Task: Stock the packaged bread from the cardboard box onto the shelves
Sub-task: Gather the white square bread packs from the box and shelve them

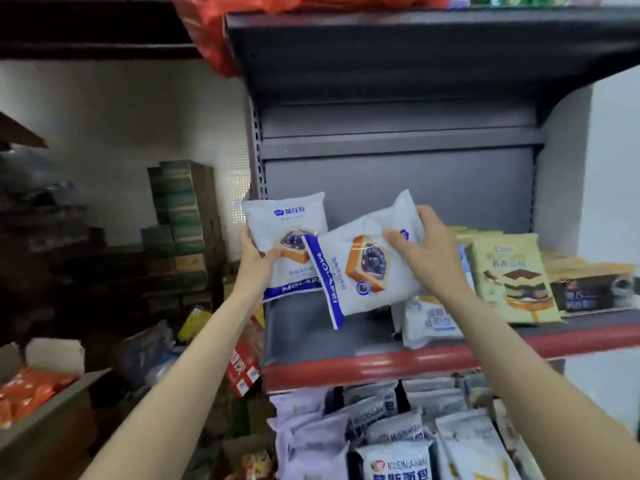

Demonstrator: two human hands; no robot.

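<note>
Left hand (258,259) pinches an upright white-and-blue plastic bread packet (287,244); right hand (427,252) grips its tilted twin (367,268) at three o'clock. Light, soft, slippery: hold edges.

Shelf (311,344) left half bare, open above; tilted white-blue packet (367,268) overhangs it; cream packets (512,282) crowd the right half

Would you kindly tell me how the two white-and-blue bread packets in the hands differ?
The left-hand white-and-blue bread packet stands upright, its blue band along the bottom; the right-hand white-and-blue bread packet is tilted, its band running down its left edge. The right-hand one overlaps the left-hand one in front. The left hand grips a side edge, the right hand the top. Both show the same blueberry toast print.
</note>
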